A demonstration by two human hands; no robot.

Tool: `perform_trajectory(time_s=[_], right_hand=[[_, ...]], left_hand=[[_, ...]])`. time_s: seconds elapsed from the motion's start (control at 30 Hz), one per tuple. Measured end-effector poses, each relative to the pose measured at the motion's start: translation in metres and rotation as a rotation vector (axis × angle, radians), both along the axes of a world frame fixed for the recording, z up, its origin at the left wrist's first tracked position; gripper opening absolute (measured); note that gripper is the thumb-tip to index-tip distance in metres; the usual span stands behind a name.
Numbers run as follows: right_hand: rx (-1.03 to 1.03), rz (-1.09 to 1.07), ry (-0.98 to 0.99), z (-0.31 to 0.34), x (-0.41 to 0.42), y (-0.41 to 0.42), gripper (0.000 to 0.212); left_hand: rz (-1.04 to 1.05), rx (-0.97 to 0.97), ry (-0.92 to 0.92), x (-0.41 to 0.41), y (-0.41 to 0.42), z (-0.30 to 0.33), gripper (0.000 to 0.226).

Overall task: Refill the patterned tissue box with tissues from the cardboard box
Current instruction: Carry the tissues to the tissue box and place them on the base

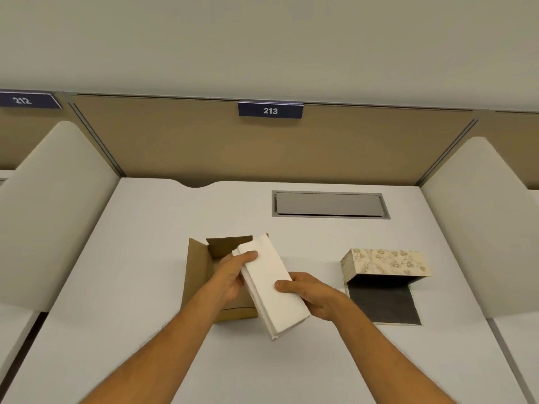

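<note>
A thick white stack of tissues (pixel 269 282) hangs tilted above the desk, held on both sides. My left hand (pixel 233 275) grips its far left edge, thumb on top. My right hand (pixel 309 293) grips its right edge. Behind and under the stack stands the open brown cardboard box (pixel 201 263), partly hidden by my left hand. To the right lies the patterned tissue box (pixel 385 262), beige with a leaf print, resting on its side with its dark flap (pixel 382 304) folded down flat on the desk.
The white desk (pixel 145 287) is a study carrel with padded side dividers (pixel 58 214) left and right and a tan back panel labelled 213. A grey metal cable hatch (pixel 329 204) sits flush in the desk behind the boxes.
</note>
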State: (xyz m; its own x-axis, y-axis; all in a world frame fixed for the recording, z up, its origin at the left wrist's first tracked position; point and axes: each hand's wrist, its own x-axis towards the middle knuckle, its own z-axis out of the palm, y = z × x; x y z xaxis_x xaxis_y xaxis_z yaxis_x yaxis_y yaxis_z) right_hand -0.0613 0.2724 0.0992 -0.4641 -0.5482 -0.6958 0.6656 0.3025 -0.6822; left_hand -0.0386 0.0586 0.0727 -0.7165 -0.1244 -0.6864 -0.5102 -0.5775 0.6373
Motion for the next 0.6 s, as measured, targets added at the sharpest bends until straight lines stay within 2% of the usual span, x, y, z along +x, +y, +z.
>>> perform_trajectory(time_s=[0.17, 0.3, 0.43, 0.6], right_hand=[[-0.031, 0.106, -0.066, -0.007, -0.024, 0.084, 0.056], [-0.006, 0.150, -0.040, -0.017, -0.043, 0.164, 0.058], [-0.059, 0.020, -0.126, -0.027, -0.062, 0.256, 0.055], [0.002, -0.296, -0.095, -0.034, -0.078, 0.313, 0.043]], left_hand=[[0.093, -0.020, -0.042, -0.011, 0.071, 0.005, 0.045], [0.135, -0.063, -0.050, -0.018, 0.134, 0.000, 0.039], [0.108, -0.109, -0.073, -0.021, 0.208, -0.005, 0.029], [-0.038, -0.155, -0.136, -0.019, 0.254, -0.015, 0.037]])
